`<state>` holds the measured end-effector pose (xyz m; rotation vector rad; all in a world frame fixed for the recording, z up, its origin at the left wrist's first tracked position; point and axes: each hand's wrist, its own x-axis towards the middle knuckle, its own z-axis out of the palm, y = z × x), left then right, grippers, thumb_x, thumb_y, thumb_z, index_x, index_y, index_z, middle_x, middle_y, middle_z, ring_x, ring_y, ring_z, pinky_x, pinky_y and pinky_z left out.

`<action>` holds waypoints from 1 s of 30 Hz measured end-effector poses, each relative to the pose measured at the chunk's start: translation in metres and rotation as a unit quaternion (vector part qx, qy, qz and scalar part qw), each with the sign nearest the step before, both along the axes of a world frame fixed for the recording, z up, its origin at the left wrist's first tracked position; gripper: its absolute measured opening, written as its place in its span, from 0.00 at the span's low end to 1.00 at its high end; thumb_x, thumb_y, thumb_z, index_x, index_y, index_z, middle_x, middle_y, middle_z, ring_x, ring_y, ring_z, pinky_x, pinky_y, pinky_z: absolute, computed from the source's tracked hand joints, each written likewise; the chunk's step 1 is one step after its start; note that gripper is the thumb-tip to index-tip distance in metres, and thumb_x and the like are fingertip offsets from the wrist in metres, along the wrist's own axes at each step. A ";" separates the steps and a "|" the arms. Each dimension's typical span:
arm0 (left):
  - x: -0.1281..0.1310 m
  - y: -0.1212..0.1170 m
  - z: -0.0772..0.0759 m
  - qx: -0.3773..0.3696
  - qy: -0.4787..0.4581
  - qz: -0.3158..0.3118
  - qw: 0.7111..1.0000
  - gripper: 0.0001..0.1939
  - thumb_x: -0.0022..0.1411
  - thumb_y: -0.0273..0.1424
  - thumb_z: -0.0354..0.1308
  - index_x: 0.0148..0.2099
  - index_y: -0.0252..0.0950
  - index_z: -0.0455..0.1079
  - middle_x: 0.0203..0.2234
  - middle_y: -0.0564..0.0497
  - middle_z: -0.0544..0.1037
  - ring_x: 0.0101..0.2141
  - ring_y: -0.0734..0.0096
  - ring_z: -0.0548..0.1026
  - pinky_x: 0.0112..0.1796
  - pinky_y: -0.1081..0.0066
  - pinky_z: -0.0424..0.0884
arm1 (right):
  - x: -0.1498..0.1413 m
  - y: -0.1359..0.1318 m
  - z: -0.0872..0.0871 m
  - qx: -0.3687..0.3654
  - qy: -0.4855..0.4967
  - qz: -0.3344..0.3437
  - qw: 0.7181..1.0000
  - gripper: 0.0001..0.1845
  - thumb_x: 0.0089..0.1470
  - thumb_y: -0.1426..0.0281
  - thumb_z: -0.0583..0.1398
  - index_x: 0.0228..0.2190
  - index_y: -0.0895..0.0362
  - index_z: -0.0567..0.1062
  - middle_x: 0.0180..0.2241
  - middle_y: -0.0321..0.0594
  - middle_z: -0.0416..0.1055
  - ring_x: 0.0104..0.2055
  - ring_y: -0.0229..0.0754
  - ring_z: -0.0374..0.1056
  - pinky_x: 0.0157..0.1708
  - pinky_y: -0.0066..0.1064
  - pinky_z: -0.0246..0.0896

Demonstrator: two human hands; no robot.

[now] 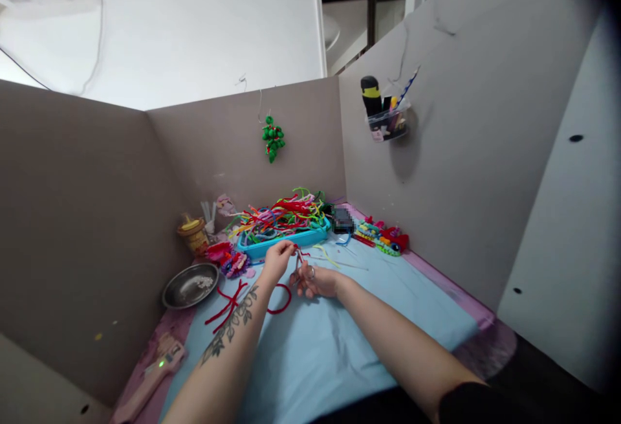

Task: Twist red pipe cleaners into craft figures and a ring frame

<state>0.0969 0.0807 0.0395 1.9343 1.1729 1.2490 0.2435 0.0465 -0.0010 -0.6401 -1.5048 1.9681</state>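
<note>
My left hand is closed in a pinch on a short red pipe cleaner, of which only a bit shows at the fingertips. My right hand grips small metal scissors, blades pointing up toward that pinch. Whether the blades touch the red piece, I cannot tell. A curved red pipe cleaner lies on the blue cloth below both hands. More red pipe cleaners lie crossed to the left, partly behind my tattooed left forearm.
Behind my hands is a blue tray heaped with colourful pipe cleaners. A metal bowl and a pink glue gun with a green light are at left. Finished colourful pieces lie back right, beside a dark blurred object. Grey panels enclose the table.
</note>
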 end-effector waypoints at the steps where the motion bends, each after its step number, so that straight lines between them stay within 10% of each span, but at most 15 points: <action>1: 0.000 0.000 0.000 -0.002 -0.001 0.000 1.000 0.09 0.53 0.34 0.51 0.27 0.34 0.68 0.22 0.52 0.72 0.26 0.71 0.69 0.30 0.72 0.66 | 0.000 0.001 -0.001 -0.003 0.007 -0.010 1.000 0.35 0.44 0.39 0.50 0.30 0.60 0.68 0.34 0.41 0.68 0.25 0.31 0.64 0.15 0.18 0.51; 30: -0.007 0.001 -0.003 -0.022 -0.056 -0.047 0.997 0.10 0.55 0.35 0.52 0.28 0.34 0.68 0.22 0.52 0.72 0.26 0.73 0.69 0.29 0.74 0.63 | -0.001 0.003 0.004 0.003 0.043 -0.048 0.998 0.39 0.28 0.34 0.54 0.19 0.61 0.64 0.23 0.38 0.66 0.18 0.28 0.56 0.13 0.20 0.40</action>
